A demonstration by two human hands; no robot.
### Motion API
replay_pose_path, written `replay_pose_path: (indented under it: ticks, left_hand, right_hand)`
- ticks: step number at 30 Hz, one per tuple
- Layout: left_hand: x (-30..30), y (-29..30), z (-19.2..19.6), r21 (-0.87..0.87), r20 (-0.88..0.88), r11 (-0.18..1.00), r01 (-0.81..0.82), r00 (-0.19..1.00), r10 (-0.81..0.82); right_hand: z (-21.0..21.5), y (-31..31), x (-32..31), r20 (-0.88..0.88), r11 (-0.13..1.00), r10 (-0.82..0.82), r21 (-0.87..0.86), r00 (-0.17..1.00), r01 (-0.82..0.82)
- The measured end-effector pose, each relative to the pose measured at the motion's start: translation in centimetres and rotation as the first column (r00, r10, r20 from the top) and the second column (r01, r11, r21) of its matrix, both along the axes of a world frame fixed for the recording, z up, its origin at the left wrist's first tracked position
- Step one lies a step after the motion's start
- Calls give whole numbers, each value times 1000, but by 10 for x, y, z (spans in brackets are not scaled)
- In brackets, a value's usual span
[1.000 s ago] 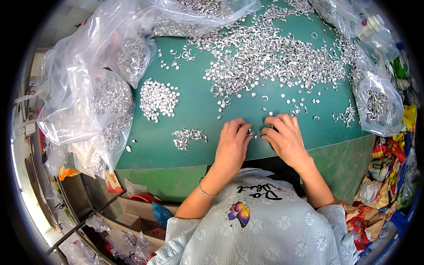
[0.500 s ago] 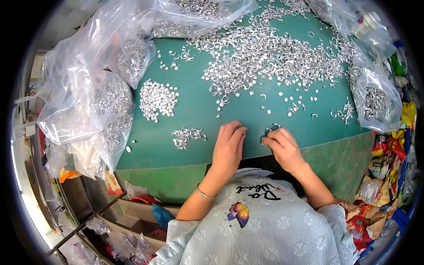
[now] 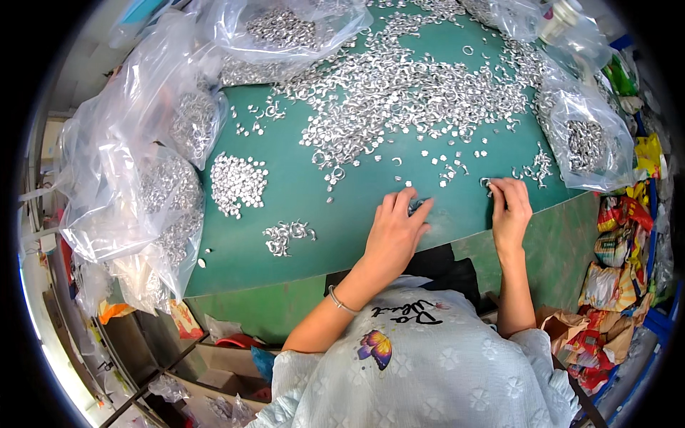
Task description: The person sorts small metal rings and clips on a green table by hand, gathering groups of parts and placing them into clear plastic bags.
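Observation:
My right hand (image 3: 511,207) has its thumb and fingers closed in a pinch on a small silver C-shaped metal piece (image 3: 485,182) at the table's near right. To its left, my left hand (image 3: 397,232) curls low over the green tabletop (image 3: 321,203). Dark, silvery bits show between its fingers; what it holds is mostly hidden. A tiny flower-shaped metal piece (image 3: 409,183) lies just beyond its fingertips. Left of this hand sits a small pile of curved metal pieces (image 3: 285,237). Further left lies a heap of flower-shaped pieces (image 3: 239,184).
A wide spread of silver curved pieces (image 3: 399,93) covers the far table. Clear plastic bags of metal pieces stand at the left (image 3: 168,192), the back (image 3: 282,32) and the right (image 3: 589,139). Colourful packets (image 3: 610,246) hang beyond the table's right side.
My right hand has moved right and slightly away from me, apart from the left. My left hand has shifted right, over where small pieces lay between the hands. The view has turned a little.

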State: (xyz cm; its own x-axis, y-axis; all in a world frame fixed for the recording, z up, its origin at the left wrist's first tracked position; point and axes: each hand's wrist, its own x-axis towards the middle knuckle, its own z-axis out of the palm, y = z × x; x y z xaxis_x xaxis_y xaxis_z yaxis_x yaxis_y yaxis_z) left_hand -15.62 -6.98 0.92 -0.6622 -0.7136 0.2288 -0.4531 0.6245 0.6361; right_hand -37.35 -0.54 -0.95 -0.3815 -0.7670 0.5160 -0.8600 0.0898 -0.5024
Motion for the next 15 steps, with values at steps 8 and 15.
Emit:
replay_pose_path:
  ticks: [8, 15]
  left_hand:
    - [9, 2, -16, 29, -114, 996, -84, 990, 87]
    - [21, 6, -14, -1, -122, 986, -165, 979, 163]
  right_hand:
    - [8, -9, -10, -30, 1000, -1, 10, 1000, 1]
    - [4, -13, -27, -175, 994, 3, 112, 985, 17]
